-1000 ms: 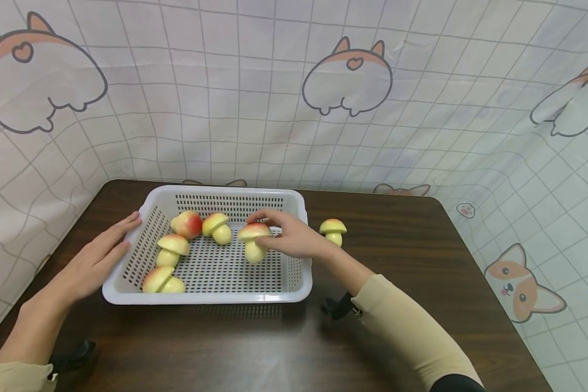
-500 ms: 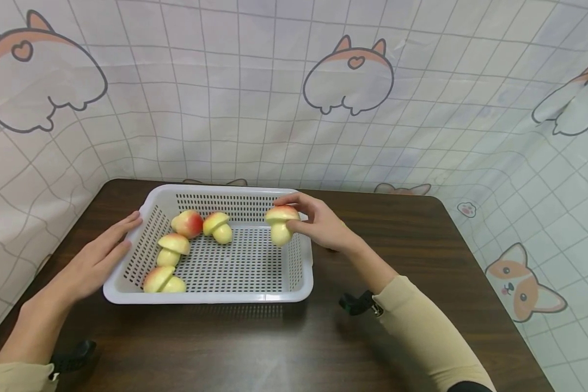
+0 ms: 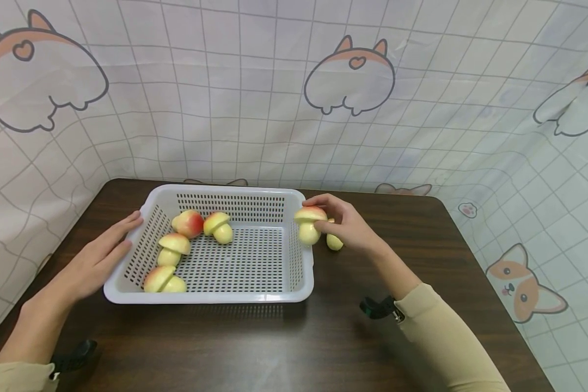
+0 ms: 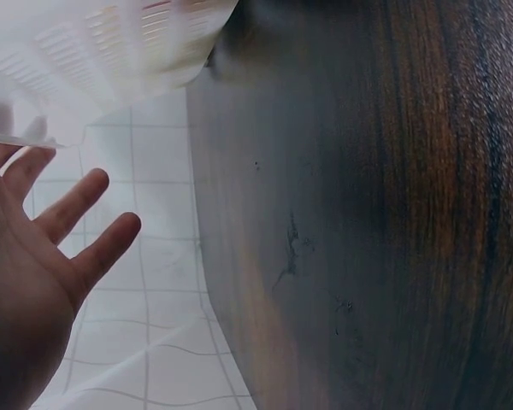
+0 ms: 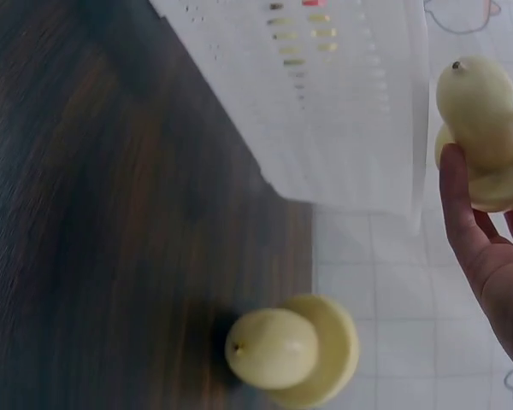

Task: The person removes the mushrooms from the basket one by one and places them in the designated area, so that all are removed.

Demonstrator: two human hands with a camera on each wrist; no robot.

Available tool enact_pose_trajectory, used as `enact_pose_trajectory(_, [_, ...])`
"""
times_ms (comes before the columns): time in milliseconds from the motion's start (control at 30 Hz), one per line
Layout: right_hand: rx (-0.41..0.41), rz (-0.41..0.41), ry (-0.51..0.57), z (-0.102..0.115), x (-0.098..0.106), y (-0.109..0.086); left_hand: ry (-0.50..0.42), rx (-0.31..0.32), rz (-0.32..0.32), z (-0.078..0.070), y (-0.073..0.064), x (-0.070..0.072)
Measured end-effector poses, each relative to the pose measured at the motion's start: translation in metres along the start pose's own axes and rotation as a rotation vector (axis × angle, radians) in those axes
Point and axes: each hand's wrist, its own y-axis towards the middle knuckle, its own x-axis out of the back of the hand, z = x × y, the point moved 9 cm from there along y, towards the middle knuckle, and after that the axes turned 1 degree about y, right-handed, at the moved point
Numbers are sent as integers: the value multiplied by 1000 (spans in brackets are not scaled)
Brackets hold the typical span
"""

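Observation:
My right hand (image 3: 348, 223) pinches a toy mushroom (image 3: 308, 233) by its red-tinged cap, over the right rim of the white plastic basket (image 3: 210, 298). The right wrist view shows the held mushroom's pale stem (image 5: 479, 107) with thumb and fingers around the cap. Behind that hand, another toy mushroom (image 3: 334, 242) stands on the table, partly hidden; its stem (image 5: 269, 348) shows lower in the right wrist view. My left hand (image 3: 95, 261) rests against the basket's left side, fingers extended. In the left wrist view, the left hand's fingers (image 4: 73, 205) are spread beside the basket wall.
Inside the basket, toward its left, lie several toy mushrooms, among them a red-capped one (image 3: 188, 224), a tipped one (image 3: 218, 227) and one in the front corner (image 3: 164, 280). The dark wooden table (image 3: 255, 348) meets a grid-patterned cloth (image 3: 255, 109) with dog drawings behind.
My right hand has lifted the toy mushroom from inside the basket and carried it right to the rim. The left hand and the basket have stayed in place.

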Motion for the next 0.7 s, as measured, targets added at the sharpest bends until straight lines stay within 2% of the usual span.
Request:
enact_pose_trajectory(467, [-42, -61, 10, -16, 30, -27, 37, -120, 4, -8, 4, 1])
enact_pose_trajectory(700, [-45, -106, -70, -26, 51, -43, 64, -70, 40, -5, 3, 1])
